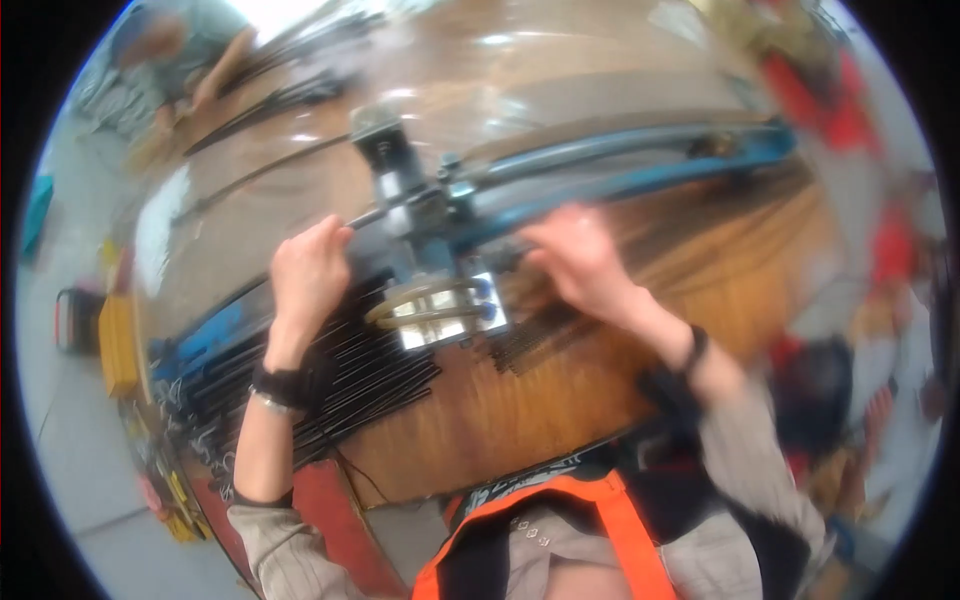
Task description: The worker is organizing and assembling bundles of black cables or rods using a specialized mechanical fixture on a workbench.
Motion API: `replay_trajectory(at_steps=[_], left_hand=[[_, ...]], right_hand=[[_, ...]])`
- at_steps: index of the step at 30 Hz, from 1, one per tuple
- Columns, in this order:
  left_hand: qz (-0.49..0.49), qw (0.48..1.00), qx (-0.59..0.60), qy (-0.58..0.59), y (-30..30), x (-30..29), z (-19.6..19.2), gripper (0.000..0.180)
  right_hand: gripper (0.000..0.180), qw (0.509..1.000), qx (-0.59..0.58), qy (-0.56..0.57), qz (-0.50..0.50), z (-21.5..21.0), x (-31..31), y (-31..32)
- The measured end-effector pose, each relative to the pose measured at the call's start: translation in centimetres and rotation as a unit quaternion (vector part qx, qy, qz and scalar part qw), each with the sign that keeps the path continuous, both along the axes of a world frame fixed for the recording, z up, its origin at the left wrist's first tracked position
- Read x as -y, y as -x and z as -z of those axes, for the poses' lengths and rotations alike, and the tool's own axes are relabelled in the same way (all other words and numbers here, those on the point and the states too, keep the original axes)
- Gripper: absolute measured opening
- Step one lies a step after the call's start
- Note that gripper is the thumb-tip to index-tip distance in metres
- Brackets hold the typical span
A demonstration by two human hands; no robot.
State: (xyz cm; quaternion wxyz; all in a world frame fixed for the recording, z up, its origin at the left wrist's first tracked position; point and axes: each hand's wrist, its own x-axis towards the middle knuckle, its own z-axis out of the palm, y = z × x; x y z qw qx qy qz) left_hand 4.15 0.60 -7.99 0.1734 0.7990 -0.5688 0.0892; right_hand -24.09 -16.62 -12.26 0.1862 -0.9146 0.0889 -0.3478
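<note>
My left hand [312,265] is closed, its fingers curled at a thin dark rod [368,217] that runs to the left side of a bench-mounted machine [428,212]. The machine has a metal block body and a looped yellowish hose [425,296] at its near side. My right hand [580,258] is just right of the machine, fingers bent and pinched together near a dark fitting [508,250]. Motion blur hides what, if anything, that hand holds. A shiny metal plate [414,334] lies under the hose, between my forearms.
Many thin black rods [375,375] lie on the wooden table [500,420] left of the machine; brownish rods [725,235] lie to the right. Long blue bars [640,183] extend rightward. A person [150,75] works at the far left. A yellow box [117,345] stands left.
</note>
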Motion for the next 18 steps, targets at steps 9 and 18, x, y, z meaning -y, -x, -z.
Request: replay_trajectory(at_steps=[9,18], left_hand=[[0.056,0.992,0.101,0.058,-0.2,0.2,1.3,0.006],[0.094,0.952,0.272,0.11,-7.2,-3.2,1.2,0.013]], right_hand=[[0.029,0.921,-0.061,-0.375,-0.084,1.0,0.2,-0.1],[0.03,0.981,-0.084,0.08,-0.156,4.1,-5.8,4.8]])
